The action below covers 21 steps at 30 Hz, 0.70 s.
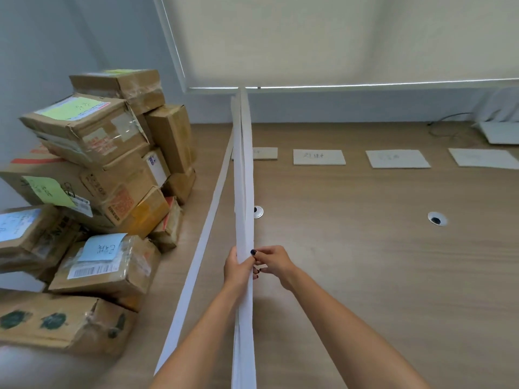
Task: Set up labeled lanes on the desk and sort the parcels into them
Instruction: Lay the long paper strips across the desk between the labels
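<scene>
A bundle of long white strips (pixel 243 175) stands on edge, running from the near edge of the wooden desk (pixel 365 262) towards the far wall. My left hand (pixel 237 269) grips the bundle from the left. My right hand (pixel 271 261) pinches one strip at the same spot. One white strip (pixel 202 240) lies flat on the desk to the left, between the bundle and a pile of cardboard parcels (pixel 90 192) with coloured notes. Several paper labels (pixel 319 157) lie in a row at the back of the desk.
Two round cable holes (pixel 436 219) sit in the desk surface; one is partly hidden by the bundle. A white device with a cable (pixel 497 131) lies at the far right. A window blind (pixel 337 37) hangs behind the desk.
</scene>
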Each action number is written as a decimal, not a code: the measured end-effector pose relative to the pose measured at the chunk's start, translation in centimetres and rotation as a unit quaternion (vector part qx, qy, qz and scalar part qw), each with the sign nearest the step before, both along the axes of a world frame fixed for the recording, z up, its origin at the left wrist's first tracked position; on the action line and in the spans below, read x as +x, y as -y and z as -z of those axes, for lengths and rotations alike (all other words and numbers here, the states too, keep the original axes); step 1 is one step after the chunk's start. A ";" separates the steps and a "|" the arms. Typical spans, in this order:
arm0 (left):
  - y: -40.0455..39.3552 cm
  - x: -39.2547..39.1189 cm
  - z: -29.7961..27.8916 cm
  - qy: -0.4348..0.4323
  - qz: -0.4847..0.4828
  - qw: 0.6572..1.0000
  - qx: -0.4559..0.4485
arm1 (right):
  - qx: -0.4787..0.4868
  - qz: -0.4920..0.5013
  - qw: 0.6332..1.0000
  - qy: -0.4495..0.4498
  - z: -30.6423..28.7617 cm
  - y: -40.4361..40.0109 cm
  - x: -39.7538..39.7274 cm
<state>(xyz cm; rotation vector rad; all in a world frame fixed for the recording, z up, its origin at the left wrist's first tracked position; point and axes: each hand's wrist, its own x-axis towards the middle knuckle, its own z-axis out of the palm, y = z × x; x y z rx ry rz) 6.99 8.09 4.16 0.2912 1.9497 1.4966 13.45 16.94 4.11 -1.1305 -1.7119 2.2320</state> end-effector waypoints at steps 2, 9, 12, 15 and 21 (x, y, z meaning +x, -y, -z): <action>-0.5 1.3 -0.7 -0.005 -0.002 1.000 0.007 | -0.001 -0.003 1.000 -0.008 -0.7 -0.8 1.3; -1.9 5.1 -1.7 0.010 -0.004 0.999 0.034 | -0.021 0.018 1.000 -0.004 -1.9 -3.6 5.4; -2.4 5.8 -1.4 -0.014 -0.006 1.000 0.021 | -0.019 0.026 0.999 -0.001 -1.9 -4.8 6.6; -3.0 5.9 -1.2 -0.034 -0.003 0.999 0.004 | -0.012 0.036 0.999 -0.002 -1.5 -5.6 7.1; -3.7 5.2 -0.7 -0.088 -0.008 0.995 -0.042 | 0.025 0.075 0.997 0.024 -0.3 -6.5 6.5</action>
